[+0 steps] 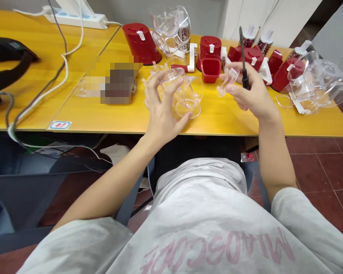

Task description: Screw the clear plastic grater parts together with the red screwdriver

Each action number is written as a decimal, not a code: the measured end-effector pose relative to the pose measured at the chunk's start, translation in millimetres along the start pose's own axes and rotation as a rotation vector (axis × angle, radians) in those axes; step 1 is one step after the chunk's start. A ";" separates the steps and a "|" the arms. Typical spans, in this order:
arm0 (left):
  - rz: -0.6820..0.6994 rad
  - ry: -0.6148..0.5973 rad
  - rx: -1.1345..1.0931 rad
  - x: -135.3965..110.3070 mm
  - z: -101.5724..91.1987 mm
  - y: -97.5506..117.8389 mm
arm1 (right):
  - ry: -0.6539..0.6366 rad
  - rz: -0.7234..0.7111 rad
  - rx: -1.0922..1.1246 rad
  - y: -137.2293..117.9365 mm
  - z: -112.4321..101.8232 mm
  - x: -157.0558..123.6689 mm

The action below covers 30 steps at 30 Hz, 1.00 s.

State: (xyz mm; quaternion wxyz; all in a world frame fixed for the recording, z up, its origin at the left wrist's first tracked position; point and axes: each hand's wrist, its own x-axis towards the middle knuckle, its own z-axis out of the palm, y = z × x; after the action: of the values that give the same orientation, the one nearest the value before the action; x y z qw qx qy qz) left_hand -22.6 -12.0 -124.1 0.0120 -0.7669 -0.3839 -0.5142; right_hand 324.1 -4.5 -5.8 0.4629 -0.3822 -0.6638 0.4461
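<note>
Left hand (160,110) fingers curl around a clear housing (188,99), held just above the table (217,121) near its front edge. Right hand (250,95) pinches a small clear piece (227,80), with a screwdriver (244,57) tucked upright in it. Red bases (141,42) line the back.

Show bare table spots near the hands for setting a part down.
Free: front strip of the table between clear housing and right hand with screwdriver; also front edge left of the left hand. Crowded: back row of red bases and the clear jugs at far right.
</note>
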 end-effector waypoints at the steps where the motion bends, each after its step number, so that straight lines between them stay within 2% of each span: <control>1: 0.010 -0.010 -0.013 0.3 0.3 1.0 | 0.021 -0.018 -0.024 6.1 -0.1 -0.9; 6: -0.013 -0.020 -0.037 -0.5 -1.6 6.4 | 0.032 -0.017 -0.084 28.3 11.3 2.0; 11: 0.018 0.082 -0.018 1.8 -3.6 10.9 | -0.086 0.127 -0.163 27.2 29.4 1.3; 15: -0.021 0.061 -0.028 5.3 -5.3 9.2 | -0.167 0.211 -0.205 30.0 35.7 6.8; 20: -0.038 0.066 -0.042 5.6 -6.6 6.6 | -0.199 0.141 -0.333 51.9 37.3 30.3; 25: -0.073 0.059 -0.059 3.9 -9.7 1.3 | -0.124 -0.003 -0.501 72.3 50.6 60.1; 30: -0.020 0.092 -0.044 6.0 -11.1 -1.0 | -0.026 -0.070 -0.426 70.4 49.7 55.5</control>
State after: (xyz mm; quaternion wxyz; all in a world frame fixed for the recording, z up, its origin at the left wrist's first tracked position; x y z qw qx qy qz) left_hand -30.8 -12.4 -114.4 0.0078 -0.7385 -0.3793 -0.5574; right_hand 267.8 56.5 -65.8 0.3782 -0.4422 -0.7619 0.2843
